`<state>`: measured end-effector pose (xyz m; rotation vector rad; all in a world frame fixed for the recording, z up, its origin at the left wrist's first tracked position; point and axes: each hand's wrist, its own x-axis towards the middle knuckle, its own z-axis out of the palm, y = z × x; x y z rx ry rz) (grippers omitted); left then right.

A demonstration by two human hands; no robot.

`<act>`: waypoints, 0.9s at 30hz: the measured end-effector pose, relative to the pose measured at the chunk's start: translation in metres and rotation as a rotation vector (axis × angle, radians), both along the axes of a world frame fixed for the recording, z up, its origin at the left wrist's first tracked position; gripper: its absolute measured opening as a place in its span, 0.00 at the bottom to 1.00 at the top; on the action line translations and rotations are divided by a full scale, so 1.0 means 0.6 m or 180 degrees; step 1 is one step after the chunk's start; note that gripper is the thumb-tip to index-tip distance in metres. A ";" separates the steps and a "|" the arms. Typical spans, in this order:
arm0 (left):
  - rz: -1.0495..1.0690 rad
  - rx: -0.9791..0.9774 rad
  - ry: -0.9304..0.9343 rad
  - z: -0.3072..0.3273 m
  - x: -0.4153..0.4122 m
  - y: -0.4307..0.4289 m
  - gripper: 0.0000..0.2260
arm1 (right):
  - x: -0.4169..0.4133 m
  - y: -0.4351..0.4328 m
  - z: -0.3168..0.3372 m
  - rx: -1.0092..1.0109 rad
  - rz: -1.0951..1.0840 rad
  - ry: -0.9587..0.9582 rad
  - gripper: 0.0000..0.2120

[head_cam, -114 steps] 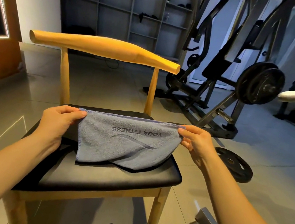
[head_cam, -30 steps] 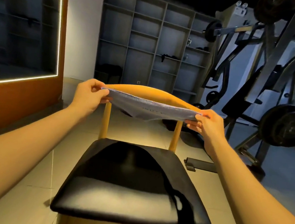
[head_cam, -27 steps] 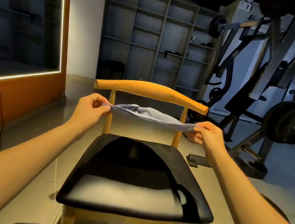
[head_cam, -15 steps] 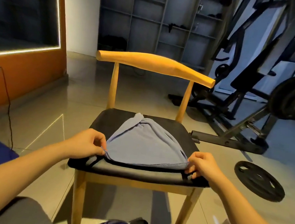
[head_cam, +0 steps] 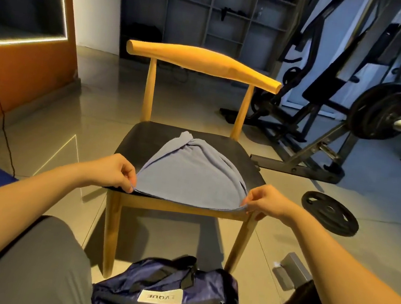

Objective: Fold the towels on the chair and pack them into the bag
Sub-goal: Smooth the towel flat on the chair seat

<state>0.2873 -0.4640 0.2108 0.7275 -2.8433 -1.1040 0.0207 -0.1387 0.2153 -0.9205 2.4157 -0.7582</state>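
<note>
The left hand point(head_cam: 113, 174) and right hand point(head_cam: 264, 201) each pinch a near corner of the towel point(head_cam: 191, 173). Smooth its bunched end at 12 o'clock before folding.

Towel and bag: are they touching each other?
Apart. The head view shows the towel lying on the chair seat, while the bag sits on the floor below, with bare floor between.

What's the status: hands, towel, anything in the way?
Hands: left hand and right hand each pinch a near corner of the towel. It lies on chair seat, far end bunched, fold unfinished. Nothing between it and bag on floor.
</note>
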 end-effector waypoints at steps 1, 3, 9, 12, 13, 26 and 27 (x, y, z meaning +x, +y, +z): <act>-0.0013 0.0014 -0.0029 -0.001 0.000 0.001 0.04 | 0.000 -0.001 0.000 0.0090 0.0056 0.0108 0.05; -0.0099 -0.0036 -0.0102 -0.006 -0.003 0.001 0.04 | 0.000 -0.005 -0.006 0.0250 0.0164 0.0316 0.04; -0.0385 -0.0148 -0.0585 0.008 -0.027 0.009 0.07 | -0.012 -0.026 0.000 0.0934 0.0601 0.0585 0.02; -0.0037 -0.0231 -0.0209 0.039 -0.072 -0.006 0.12 | -0.041 -0.056 0.040 0.0445 0.0491 0.0467 0.08; 0.0108 -0.0249 -0.0042 0.046 -0.093 -0.012 0.13 | -0.050 -0.070 0.051 0.0220 0.0413 0.0465 0.09; 0.1007 -0.0768 0.0776 0.032 -0.396 -0.067 0.09 | -0.168 -0.301 0.016 -0.0860 -0.0131 0.0613 0.07; 0.0997 -0.0832 0.0716 0.031 -0.412 -0.068 0.11 | -0.175 -0.316 0.012 -0.0868 -0.0139 0.0586 0.06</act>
